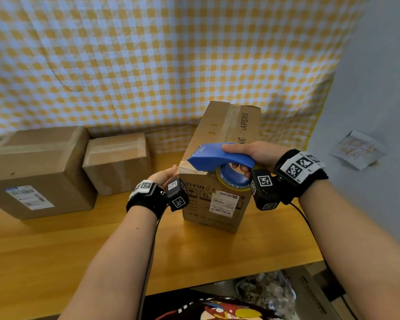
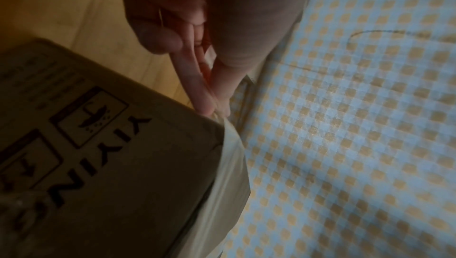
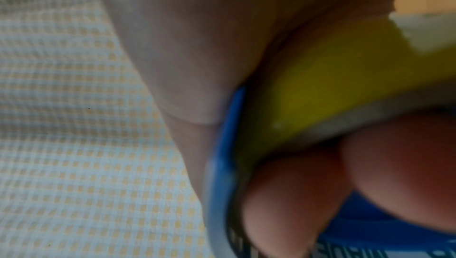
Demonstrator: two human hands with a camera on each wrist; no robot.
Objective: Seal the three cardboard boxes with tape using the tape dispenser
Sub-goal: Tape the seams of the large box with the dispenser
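Right hand [image 1: 252, 153] is gripping the blue tape dispenser [image 1: 219, 158] on the tall box's [image 1: 222, 167] near top edge, long axis left-right, nose pointing left. Left hand [image 1: 165, 175] is pinching the tape end [image 2: 234, 155] at the box's left corner.

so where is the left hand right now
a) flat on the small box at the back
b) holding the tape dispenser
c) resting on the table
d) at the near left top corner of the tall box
d: the left hand pinches tape at the tall box's near left top corner, while the right hand holds the blue tape dispenser.
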